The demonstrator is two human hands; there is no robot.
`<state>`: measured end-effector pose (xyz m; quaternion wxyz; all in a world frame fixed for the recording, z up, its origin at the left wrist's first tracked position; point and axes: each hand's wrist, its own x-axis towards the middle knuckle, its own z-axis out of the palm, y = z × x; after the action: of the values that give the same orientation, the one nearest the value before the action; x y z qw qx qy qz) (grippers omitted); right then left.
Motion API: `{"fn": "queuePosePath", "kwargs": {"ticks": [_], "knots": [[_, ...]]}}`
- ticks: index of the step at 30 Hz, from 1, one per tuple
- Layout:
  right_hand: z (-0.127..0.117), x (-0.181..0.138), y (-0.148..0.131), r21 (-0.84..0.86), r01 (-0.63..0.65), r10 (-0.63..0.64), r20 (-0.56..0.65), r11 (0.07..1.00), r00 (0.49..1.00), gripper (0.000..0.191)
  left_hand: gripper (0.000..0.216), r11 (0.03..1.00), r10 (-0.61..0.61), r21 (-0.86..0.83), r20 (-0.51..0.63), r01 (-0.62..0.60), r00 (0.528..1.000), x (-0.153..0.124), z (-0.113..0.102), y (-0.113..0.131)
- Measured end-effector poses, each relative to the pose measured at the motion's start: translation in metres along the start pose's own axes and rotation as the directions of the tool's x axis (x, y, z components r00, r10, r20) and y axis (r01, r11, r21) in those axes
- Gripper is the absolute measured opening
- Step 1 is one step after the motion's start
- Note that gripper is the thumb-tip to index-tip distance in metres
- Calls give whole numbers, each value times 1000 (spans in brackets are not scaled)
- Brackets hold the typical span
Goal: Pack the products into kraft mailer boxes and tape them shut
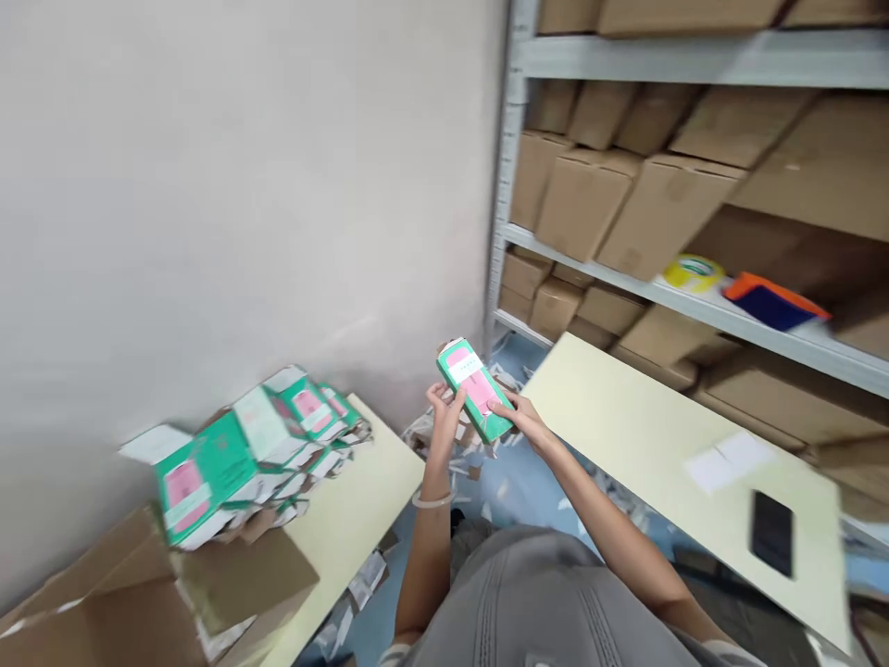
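A small green box (474, 388) with a pink and white panel is held up in front of me between both hands. My left hand (444, 417) grips its left edge with curled fingers; a pale bracelet sits on that wrist. My right hand (519, 419) holds its lower right end. To the left, several matching green boxes (264, 440) lie in a leaning row on a pale yellow table (354, 528).
An open cardboard carton (131, 602) sits at the lower left. A second pale table (645, 435) on the right carries a black phone (771, 533) and white paper slips (726, 460). Metal shelving (625, 278) holds brown cartons, a tape roll (693, 271) and an orange-blue object (774, 301). Paper scraps litter the blue floor (514, 482).
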<state>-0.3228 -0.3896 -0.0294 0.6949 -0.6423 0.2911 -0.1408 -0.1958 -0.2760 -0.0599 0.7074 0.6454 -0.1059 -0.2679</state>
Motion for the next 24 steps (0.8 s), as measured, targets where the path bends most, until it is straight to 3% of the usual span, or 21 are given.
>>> {"fn": "queuePosePath", "kwargs": {"ticks": [5,10,13,17,24], "knots": [[-150,-89,22,-23,-46,40,-233,999,972,44,64,999,-31,41,248,22,968,-22,138,-32],[-243,-152,55,-47,-137,108,-392,989,913,39,48,968,-32,237,427,-77,904,-40,235,-82],[-278,-159,80,-235,-228,116,-411,945,904,33,34,939,-78,325,514,-109,854,-43,272,-115],[-306,-143,113,-434,-385,156,-475,814,866,35,28,906,-252,423,533,3,808,-31,308,-151],[-332,-103,144,-490,-642,310,-596,590,740,55,26,776,-414,631,540,-26,732,15,360,-190]]}}
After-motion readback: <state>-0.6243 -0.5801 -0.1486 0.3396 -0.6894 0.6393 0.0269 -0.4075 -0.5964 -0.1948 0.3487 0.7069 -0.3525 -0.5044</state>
